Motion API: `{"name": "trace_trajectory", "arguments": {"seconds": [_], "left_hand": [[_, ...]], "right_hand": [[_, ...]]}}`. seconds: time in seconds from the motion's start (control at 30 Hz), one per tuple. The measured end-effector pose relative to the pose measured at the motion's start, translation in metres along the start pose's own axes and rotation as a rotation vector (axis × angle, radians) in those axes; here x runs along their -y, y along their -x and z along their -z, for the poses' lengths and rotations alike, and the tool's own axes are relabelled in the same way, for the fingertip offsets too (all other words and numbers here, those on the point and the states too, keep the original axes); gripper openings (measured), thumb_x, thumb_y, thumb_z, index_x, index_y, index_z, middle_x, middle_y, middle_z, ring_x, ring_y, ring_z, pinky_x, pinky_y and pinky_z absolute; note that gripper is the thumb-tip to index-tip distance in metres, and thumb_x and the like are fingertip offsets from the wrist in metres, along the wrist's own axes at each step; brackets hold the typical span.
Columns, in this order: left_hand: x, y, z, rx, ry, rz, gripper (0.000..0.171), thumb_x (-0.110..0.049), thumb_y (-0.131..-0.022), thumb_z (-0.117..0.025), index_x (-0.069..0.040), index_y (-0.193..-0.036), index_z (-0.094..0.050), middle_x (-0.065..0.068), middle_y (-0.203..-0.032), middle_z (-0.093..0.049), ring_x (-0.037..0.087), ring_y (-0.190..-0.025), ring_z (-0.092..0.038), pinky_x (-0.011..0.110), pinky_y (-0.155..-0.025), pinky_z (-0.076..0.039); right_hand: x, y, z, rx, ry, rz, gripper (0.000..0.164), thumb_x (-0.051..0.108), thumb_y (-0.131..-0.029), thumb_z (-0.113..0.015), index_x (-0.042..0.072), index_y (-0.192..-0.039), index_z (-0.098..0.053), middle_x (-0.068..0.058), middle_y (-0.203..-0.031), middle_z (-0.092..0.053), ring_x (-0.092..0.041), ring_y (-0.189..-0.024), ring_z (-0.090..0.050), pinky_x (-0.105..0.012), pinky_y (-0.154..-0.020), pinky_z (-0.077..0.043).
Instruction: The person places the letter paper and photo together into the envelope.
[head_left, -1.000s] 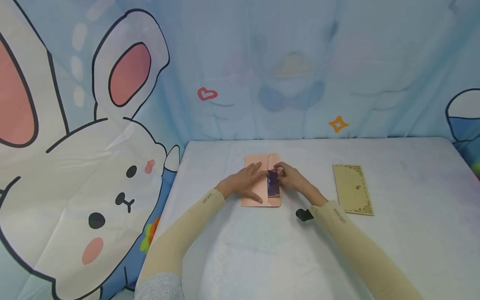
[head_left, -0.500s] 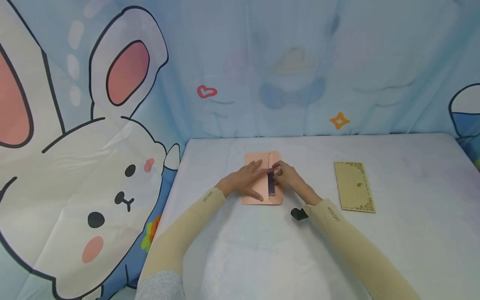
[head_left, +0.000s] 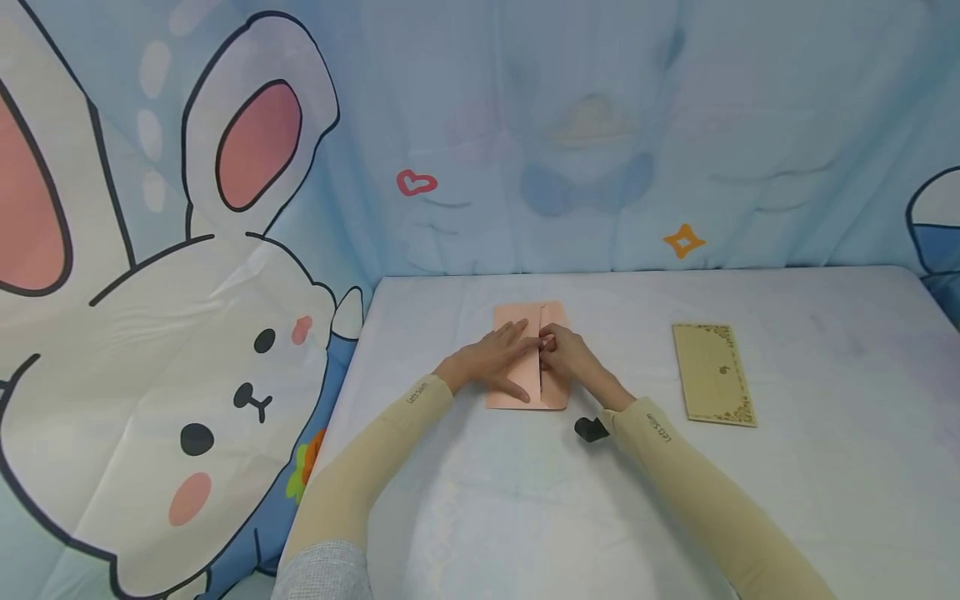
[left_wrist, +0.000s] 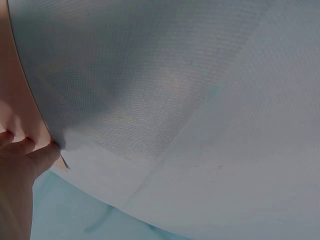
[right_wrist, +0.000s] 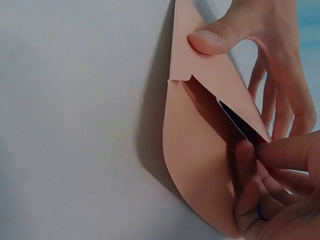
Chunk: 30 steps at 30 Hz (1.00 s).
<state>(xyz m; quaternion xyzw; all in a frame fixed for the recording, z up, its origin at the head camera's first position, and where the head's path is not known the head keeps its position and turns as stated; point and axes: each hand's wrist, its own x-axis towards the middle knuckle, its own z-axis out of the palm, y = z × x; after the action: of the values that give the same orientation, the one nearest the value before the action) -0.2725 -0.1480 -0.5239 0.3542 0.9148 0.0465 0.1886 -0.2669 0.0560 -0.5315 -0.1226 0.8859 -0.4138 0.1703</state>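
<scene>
A salmon-pink paper envelope [head_left: 555,393] lies on the white table, its opening running lengthwise. My left hand [head_left: 491,360] rests spread on the envelope's left part; in the right wrist view its thumb [right_wrist: 205,42] presses the paper near the opening. At the slit, my right hand [head_left: 572,357] pinches the edge of a dark card [right_wrist: 234,117] between thumb and fingers. Most of the card is hidden inside the envelope, with only a thin dark strip showing. The left wrist view catches the left hand [left_wrist: 22,170] at the envelope's edge [left_wrist: 25,80].
A yellowish rectangular panel with ornate corner patterns [head_left: 716,375] lies to the right on the table [head_left: 480,517]. A small black piece [head_left: 591,429] juts out by the right cuff. Behind the table hangs a blue printed curtain [head_left: 480,100].
My right hand has moved left, sliding the dark card under the envelope's left part until just a sliver shows. The left hand stays in place on the envelope.
</scene>
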Motion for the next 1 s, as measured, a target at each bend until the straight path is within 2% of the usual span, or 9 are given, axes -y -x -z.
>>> {"name": "trace_trajectory", "arguments": {"seconds": [0.43, 0.57, 0.87, 1.0], "left_hand": [[-0.002, -0.003, 0.000, 0.003, -0.002, 0.000, 0.105, -0.072, -0.081, -0.067, -0.031, -0.161, -0.013, 0.013, -0.170, 0.006, 0.038, -0.157, -0.001, 0.054, -0.125, -0.020], [-0.003, -0.003, -0.002, 0.010, -0.007, 0.008, 0.105, -0.072, -0.081, -0.067, -0.032, -0.161, -0.012, 0.012, -0.170, 0.008, 0.037, -0.157, -0.001, 0.054, -0.125, -0.020], [-0.005, 0.002, 0.001, 0.009, 0.017, 0.028, 0.105, -0.070, -0.081, -0.069, -0.031, -0.161, -0.014, 0.011, -0.170, 0.007, 0.035, -0.158, 0.001, 0.055, -0.125, -0.019], [-0.004, 0.004, 0.001, 0.009, 0.014, 0.030, 0.104, -0.071, -0.080, -0.068, -0.031, -0.160, -0.015, 0.012, -0.170, 0.007, 0.036, -0.158, 0.000, 0.054, -0.125, -0.018]], "right_hand": [[-0.002, 0.001, 0.001, -0.018, 0.027, 0.001, 0.047, 0.007, -0.098, -0.057, -0.010, -0.141, -0.046, -0.024, -0.113, -0.066, -0.032, -0.101, -0.065, -0.043, -0.088, -0.053], [-0.006, 0.003, 0.001, -0.015, 0.029, 0.029, 0.047, 0.009, -0.099, -0.056, -0.010, -0.141, -0.046, -0.026, -0.117, -0.066, -0.035, -0.106, -0.065, -0.047, -0.091, -0.053], [-0.009, 0.017, 0.008, 0.006, 0.016, 0.038, 0.051, 0.017, -0.101, -0.054, -0.005, -0.145, -0.043, -0.026, -0.121, -0.066, -0.036, -0.108, -0.065, -0.049, -0.092, -0.053], [-0.011, 0.027, 0.013, 0.016, 0.059, 0.064, 0.051, 0.019, -0.102, -0.055, -0.004, -0.146, -0.042, -0.025, -0.123, -0.065, -0.037, -0.111, -0.064, -0.048, -0.092, -0.054]]}}
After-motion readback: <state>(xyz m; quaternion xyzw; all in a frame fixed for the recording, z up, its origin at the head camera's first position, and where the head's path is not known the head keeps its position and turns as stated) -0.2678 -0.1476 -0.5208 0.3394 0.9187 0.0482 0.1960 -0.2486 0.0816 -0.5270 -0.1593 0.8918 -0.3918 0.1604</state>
